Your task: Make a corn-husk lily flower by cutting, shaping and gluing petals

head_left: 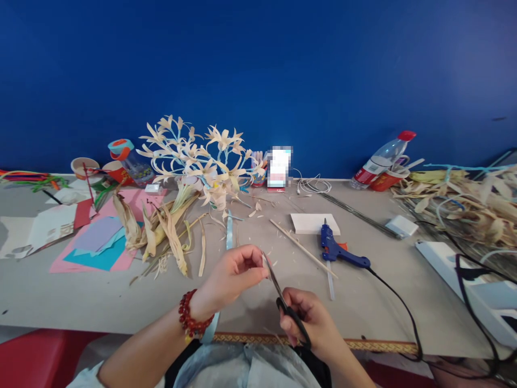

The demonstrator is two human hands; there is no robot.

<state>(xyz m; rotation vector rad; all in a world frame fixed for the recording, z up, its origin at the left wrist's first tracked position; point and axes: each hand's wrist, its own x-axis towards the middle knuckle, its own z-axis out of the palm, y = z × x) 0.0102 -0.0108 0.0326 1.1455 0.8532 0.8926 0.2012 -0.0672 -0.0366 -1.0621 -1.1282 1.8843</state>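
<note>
My right hand (305, 318) is closed around the black handles of a pair of scissors (297, 319). The slim metal blades point up and to the left and look nearly shut. Their tip reaches the fingertips of my left hand (238, 275), which pinches a small pale piece whose kind I cannot make out. A red bead bracelet circles my left wrist. Beyond the hands stands a bunch of pale husk flowers (218, 172) on light-blue stems. Dried corn husks (173, 237) lie left of my left hand, and small pale scraps are scattered past my fingers.
A blue glue gun (339, 250) lies at right, its black cord trailing over the table edge. Beside it are a wooden stick (301, 247) and a white box (307, 222). Coloured paper (100, 237) is at left, a power strip (464, 285) and more husks (480, 199) at right.
</note>
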